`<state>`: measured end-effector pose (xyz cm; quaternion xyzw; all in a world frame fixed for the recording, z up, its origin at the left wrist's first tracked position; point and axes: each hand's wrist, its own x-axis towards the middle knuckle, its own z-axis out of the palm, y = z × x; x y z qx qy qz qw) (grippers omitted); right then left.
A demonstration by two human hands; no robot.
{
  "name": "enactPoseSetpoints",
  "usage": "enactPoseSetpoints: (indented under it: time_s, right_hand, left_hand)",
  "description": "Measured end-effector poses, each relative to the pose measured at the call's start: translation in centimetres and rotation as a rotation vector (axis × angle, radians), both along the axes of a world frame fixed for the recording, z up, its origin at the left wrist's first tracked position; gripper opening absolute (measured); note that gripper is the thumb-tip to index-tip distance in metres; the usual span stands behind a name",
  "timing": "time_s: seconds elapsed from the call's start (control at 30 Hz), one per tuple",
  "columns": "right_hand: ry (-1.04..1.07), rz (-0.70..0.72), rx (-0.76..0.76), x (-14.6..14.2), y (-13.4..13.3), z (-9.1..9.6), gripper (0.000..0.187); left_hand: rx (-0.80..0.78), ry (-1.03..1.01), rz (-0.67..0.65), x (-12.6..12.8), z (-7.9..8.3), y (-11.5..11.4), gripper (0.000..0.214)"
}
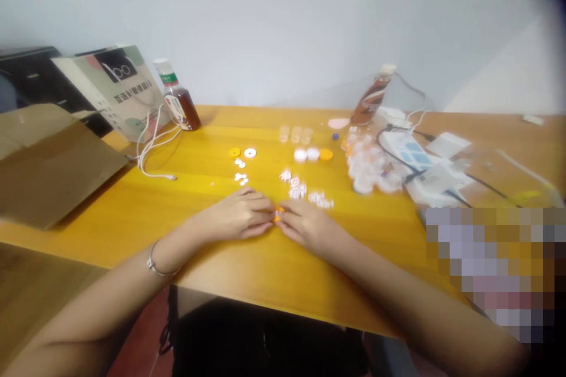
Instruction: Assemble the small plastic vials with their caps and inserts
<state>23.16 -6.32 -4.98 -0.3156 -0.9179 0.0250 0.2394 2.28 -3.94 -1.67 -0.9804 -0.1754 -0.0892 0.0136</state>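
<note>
Close to the table's front edge, my left hand (247, 215) and my right hand (312, 227) meet fingertip to fingertip. Between them they pinch a small orange piece (278, 214) with a whitish patch on it; the fingers cover most of it. Just beyond my right hand lie small white patterned pieces (297, 189). Past my left hand are small white discs (241, 178), with a yellow ring-like disc (234, 152) and a white one (250, 153) behind them. Farther back sit white round caps (306, 155), an orange cap (326, 155) and clear little cups (296, 134).
A heap of clear round containers (367, 165) lies at the right, beside white boxes and cables (415, 153). Two drink bottles, one dark (183, 107) and one brown (372, 97), stand at the back. On the left are a brown paper bag (57, 165) and a printed bag (117, 91).
</note>
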Motion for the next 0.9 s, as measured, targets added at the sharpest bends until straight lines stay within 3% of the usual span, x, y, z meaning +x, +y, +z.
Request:
enactPoseSetpoints:
  time_s: [0.2, 0.37, 0.6, 0.77, 0.9]
  right_hand:
    - [0.064, -0.009, -0.092, 0.1, 0.2, 0.1, 0.023]
    - [0.099, 0.007, -0.134, 0.1, 0.2, 0.1, 0.020]
    - [0.216, -0.017, -0.287, 0.1, 0.3, 0.2, 0.005]
    - [0.297, -0.094, -0.369, -0.1, 0.3, 0.3, 0.021]
    - [0.272, -0.076, -0.368, -0.2, 0.2, 0.5, 0.013]
  left_hand:
    - [-0.240, -0.216, 0.086, 0.1, -0.7, 0.6, 0.018]
    - [-0.278, -0.278, 0.212, 1.1, -1.1, 0.2, 0.017]
    - [-0.469, -0.376, 0.228, 1.7, -1.7, 0.2, 0.009]
    - [-0.537, -0.391, 0.206, 1.9, -1.8, 0.0, 0.009]
    - [-0.552, -0.401, 0.178, 1.4, -1.0, 0.3, 0.012]
